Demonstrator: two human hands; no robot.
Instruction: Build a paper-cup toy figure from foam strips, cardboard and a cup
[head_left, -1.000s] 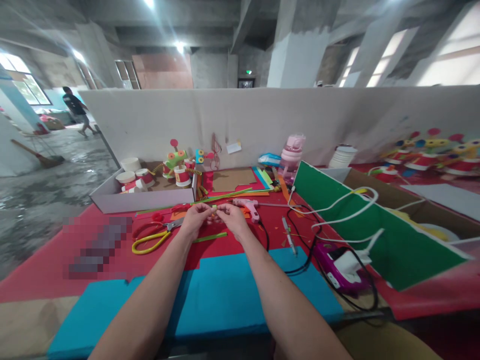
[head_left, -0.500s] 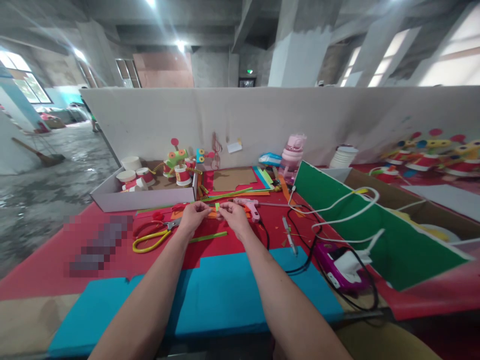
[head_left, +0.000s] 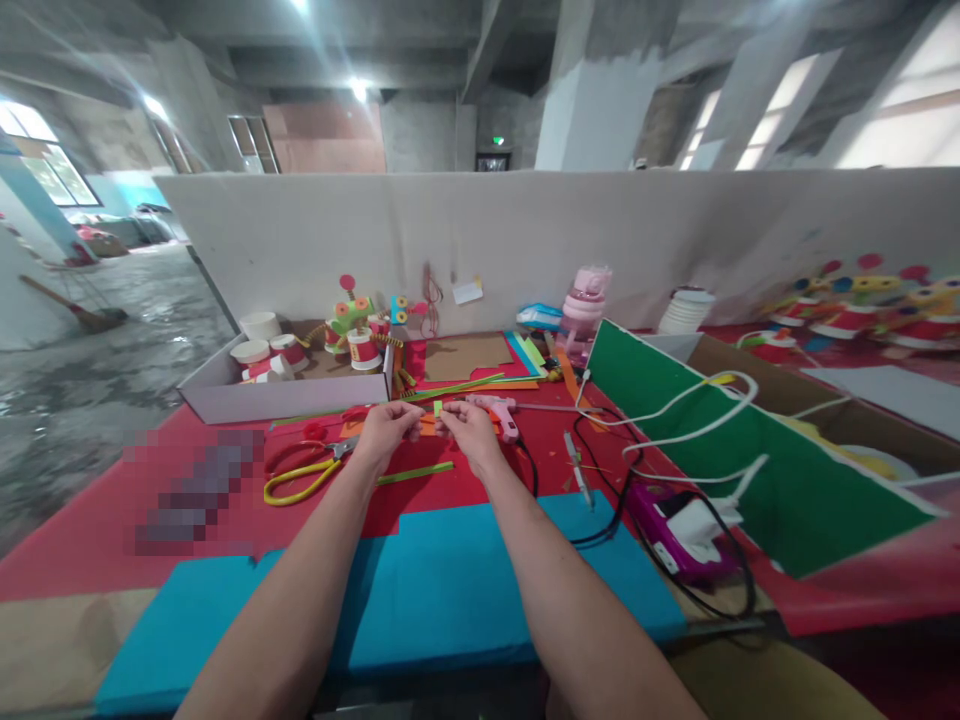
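Over the red table covering my two hands are close together, fingertips facing each other. My right hand [head_left: 470, 425] pinches a small light-green strip piece [head_left: 438, 408]. My left hand [head_left: 388, 432] is closed in a pinch just left of it; whatever its fingertips hold is too small to make out. Behind the right hand lies a pink glue gun [head_left: 504, 415], beside orange strips. Yellow-handled scissors [head_left: 304, 482] rest left of my left wrist. A longer green strip [head_left: 416, 472] lies on the table below the hands.
A white box [head_left: 289, 398] with paper cups and a green cup figure stands back left. A green-sided box [head_left: 720, 440] and a purple power strip [head_left: 679, 535] with cables are at right. Blue board [head_left: 450, 590] lines the front edge; a pink bottle [head_left: 586, 305] stands behind.
The hands stay almost in place, with the small green piece still at the right fingertips. The view has shifted very slightly.
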